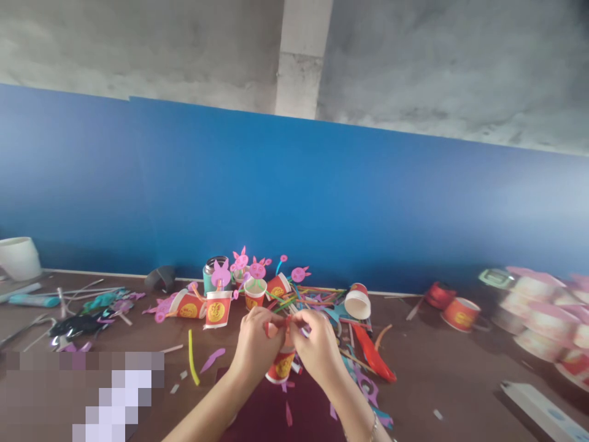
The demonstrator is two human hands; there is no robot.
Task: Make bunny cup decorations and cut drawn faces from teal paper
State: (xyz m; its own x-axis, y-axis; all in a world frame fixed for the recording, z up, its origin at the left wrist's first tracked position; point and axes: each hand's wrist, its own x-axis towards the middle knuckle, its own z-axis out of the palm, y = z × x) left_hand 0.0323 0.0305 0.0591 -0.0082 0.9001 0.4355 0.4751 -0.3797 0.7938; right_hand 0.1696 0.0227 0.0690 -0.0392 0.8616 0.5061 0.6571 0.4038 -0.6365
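Grip closed: left hand (pixel 258 337) and right hand (pixel 317 344) pinch a small reddish piece (pixel 289 321) by a paper cup (pixel 280 368) — likely a fitting step, calling for steady alignment.

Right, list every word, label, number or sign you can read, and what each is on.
No text is readable.
Front-centre red cup: yellow emblem, too blurred.
Other red cups: similar yellow emblems, too small or blurred.
Long white object, right: any print too blurred.

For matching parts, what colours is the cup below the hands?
The cup is mostly red with a yellow emblem, head view.
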